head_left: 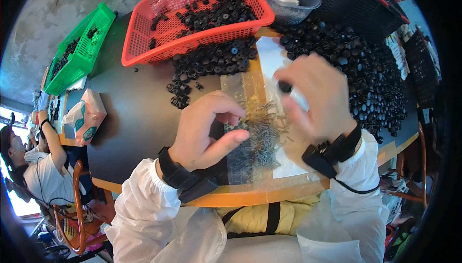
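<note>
My right hand (317, 94), slightly blurred, pinches a small round black plastic part (285, 86) between thumb and fingers. My left hand (209, 130) hovers over the table with its fingers curled and its thumb held apart; nothing shows between them. Just beyond the left fingertips is a pile of thin metal screws or pins (263, 135), on clear plastic and white sheets. Beside my right hand spreads a large heap of glossy black round caps (368, 77). Black ring-shaped parts (211, 60) lie in a smaller heap beyond my left hand.
A red basket (139, 34) of black parts stands at the back, next to a clear plastic tub (288, 10). A black crate (370, 10) is at the back right. Leftward are a tissue pack (89, 118), a green basket (91, 46) and a seated person (43, 166).
</note>
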### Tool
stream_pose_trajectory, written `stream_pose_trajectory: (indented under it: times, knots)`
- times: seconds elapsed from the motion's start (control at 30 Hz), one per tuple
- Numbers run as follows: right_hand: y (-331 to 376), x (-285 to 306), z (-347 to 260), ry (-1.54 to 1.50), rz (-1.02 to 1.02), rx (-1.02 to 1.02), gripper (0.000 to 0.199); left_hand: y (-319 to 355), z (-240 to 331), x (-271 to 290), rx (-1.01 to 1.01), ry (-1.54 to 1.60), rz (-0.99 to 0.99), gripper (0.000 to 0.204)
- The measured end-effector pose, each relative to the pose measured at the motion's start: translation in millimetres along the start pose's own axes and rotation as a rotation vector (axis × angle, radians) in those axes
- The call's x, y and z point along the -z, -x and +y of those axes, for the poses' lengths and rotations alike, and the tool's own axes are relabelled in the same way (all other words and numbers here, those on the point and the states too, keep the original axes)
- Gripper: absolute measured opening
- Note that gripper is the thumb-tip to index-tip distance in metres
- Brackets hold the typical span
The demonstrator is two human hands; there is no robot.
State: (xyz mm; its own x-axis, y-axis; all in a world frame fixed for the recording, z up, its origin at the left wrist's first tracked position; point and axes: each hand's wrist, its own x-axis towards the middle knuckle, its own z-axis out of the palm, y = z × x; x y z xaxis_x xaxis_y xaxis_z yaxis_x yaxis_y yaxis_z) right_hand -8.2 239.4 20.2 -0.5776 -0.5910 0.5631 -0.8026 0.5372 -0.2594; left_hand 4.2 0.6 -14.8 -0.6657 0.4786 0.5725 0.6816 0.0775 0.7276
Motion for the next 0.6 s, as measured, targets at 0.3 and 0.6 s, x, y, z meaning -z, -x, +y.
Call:
stream_pose_trajectory:
  times: [0.3, 0.6]
  knots:
    - [21, 54, 82, 0.915, 0.221, -0.503, 0.031, -5, 8, -1, 0.171, -0.157, 0.034, 0.009]
    - [-28, -29, 58, 0.279, -0.152, -0.098, 0.017, -5, -3, 1, 0.025, -0.468, -0.132, 0.006]
